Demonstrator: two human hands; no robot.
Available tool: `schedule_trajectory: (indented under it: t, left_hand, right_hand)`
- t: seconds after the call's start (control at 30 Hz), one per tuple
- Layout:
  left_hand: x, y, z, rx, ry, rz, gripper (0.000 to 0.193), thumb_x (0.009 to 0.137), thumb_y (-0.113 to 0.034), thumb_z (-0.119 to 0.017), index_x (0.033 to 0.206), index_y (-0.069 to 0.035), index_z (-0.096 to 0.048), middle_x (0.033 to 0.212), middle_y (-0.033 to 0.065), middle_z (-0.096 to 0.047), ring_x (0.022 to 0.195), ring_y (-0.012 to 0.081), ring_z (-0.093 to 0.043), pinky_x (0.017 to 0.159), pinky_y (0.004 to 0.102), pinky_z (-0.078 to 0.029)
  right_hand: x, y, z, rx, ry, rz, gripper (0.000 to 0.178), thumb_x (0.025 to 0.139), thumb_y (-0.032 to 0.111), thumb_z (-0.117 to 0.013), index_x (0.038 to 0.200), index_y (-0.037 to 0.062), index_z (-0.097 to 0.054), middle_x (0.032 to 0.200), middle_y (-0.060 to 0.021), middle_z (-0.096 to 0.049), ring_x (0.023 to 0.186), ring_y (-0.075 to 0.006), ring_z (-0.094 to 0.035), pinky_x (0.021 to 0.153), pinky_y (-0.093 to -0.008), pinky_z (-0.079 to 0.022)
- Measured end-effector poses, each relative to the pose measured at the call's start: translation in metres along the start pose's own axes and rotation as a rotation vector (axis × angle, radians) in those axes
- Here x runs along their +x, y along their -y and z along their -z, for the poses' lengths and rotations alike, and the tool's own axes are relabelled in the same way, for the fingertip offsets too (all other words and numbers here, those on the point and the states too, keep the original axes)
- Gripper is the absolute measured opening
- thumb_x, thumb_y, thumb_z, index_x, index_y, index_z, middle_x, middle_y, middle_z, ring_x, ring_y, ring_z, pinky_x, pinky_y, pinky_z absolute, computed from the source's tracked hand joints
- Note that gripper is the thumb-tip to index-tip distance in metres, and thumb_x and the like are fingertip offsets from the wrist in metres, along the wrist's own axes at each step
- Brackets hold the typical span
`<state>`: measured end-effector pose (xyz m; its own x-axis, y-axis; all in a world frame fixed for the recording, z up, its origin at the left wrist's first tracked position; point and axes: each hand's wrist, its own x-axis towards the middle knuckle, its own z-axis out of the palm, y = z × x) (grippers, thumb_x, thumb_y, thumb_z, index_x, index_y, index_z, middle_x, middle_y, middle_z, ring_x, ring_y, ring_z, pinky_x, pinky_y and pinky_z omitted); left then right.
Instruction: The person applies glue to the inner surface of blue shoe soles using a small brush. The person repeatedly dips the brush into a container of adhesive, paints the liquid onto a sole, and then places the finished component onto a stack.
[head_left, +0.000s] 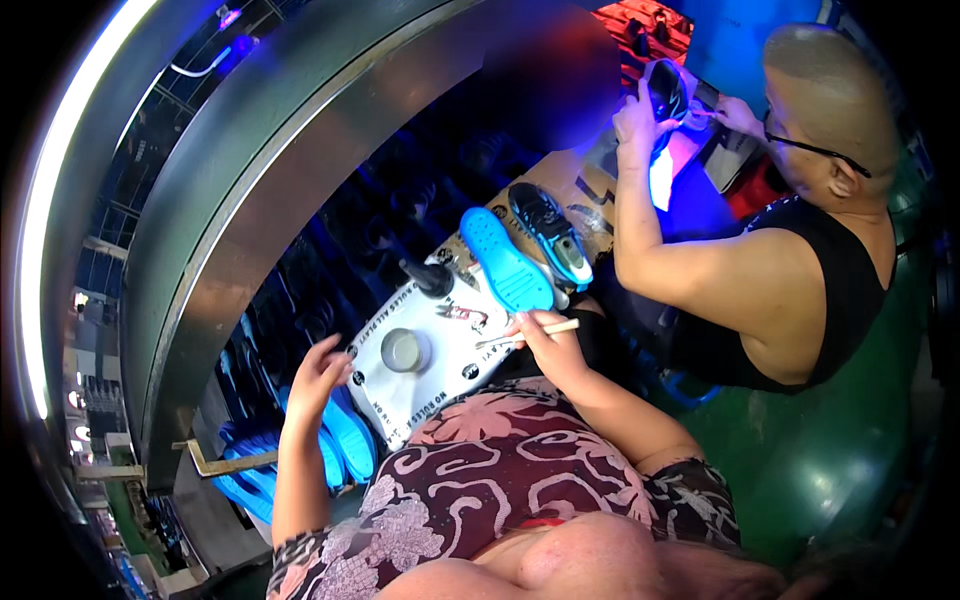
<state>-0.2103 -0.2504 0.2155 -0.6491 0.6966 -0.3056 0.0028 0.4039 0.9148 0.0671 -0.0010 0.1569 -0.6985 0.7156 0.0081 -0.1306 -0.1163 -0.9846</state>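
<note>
My right hand point(543, 338) grips a small brush point(563, 326) with a pale handle, its tip low over the white printed sheet point(440, 372). Empty, with fingers apart, my left hand point(322, 372) hovers off the sheet's left edge, near several blue shoe soles point(350, 440). A round cup point(405, 350) with greyish contents stands on the sheet between my hands. Just beyond my right hand lies a blue sole point(507, 262), studded side up. Beside it rests a black shoe point(548, 228) with a blue and white sole. A dark pointed object point(428, 277) sits at the sheet's far edge.
At the right a co-worker point(760, 270) holds a dark shoe point(665, 90) in one hand and a thin tool in the other, under bluish light. Rows of dark shoes point(390, 210) fill the shadowed area under a curved metal housing point(300, 120) at the far left.
</note>
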Motion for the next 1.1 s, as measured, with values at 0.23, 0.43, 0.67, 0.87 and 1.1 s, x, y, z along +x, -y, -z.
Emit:
schedule_trajectory:
  t: [0.23,0.43,0.67,0.87,1.1]
  left_hand:
    - [-0.096,0.165,0.062,0.963,-0.343,0.142,0.065,0.074,-0.019,-0.065,0.133,-0.007,-0.042,0.119,0.0215,-0.056,0.092,0.0359,-0.062,0.082,0.0424,-0.050]
    - [-0.098,0.153,0.028,1.086,-0.393,0.294,0.044,0.077,-0.020,-0.060,0.118,-0.010,-0.051,0.102,0.0198,-0.062,0.087,0.0382,-0.062,0.073,0.0469,-0.051]
    - [-0.094,0.140,0.026,1.095,-0.299,0.302,0.031,0.077,-0.022,-0.060,0.101,-0.004,-0.057,0.085,0.0203,-0.065,0.077,0.0371,-0.063,0.068,0.0462,-0.050]
    - [-0.093,0.140,0.027,1.054,-0.425,0.238,0.023,0.076,-0.020,-0.058,0.090,-0.002,-0.054,0.077,0.0193,-0.064,0.071,0.0373,-0.063,0.063,0.0465,-0.050]
    - [-0.099,0.140,0.025,0.933,-0.439,0.226,0.035,0.080,-0.022,-0.057,0.108,-0.002,-0.055,0.077,0.0186,-0.065,0.071,0.0363,-0.064,0.065,0.0463,-0.050]
  right_hand:
    - [0.008,-0.012,-0.034,-0.164,0.089,-0.045,0.029,0.096,0.021,-0.050,0.085,-0.0003,-0.066,0.073,-0.0033,-0.062,0.066,-0.0090,-0.054,0.063,-0.0233,-0.043]
    - [0.030,0.012,-0.046,-0.259,0.101,-0.045,0.024,0.094,0.020,-0.054,0.090,0.0009,-0.068,0.080,-0.0042,-0.066,0.072,-0.0099,-0.057,0.068,-0.0237,-0.046]
    - [0.060,-0.007,-0.099,-0.588,0.365,0.200,0.016,0.087,0.016,-0.061,0.089,0.0013,-0.067,0.079,-0.0074,-0.063,0.072,-0.0148,-0.059,0.067,-0.0263,-0.046]
    - [0.075,-0.041,-0.126,-0.754,0.462,0.391,0.012,0.078,0.014,-0.065,0.078,0.0024,-0.067,0.073,-0.0113,-0.065,0.068,-0.0253,-0.063,0.063,-0.0333,-0.048]
    - [0.069,-0.036,-0.123,-0.660,0.412,0.267,0.013,0.082,0.015,-0.064,0.083,0.0021,-0.067,0.076,-0.0085,-0.064,0.072,-0.0195,-0.061,0.067,-0.0292,-0.047]
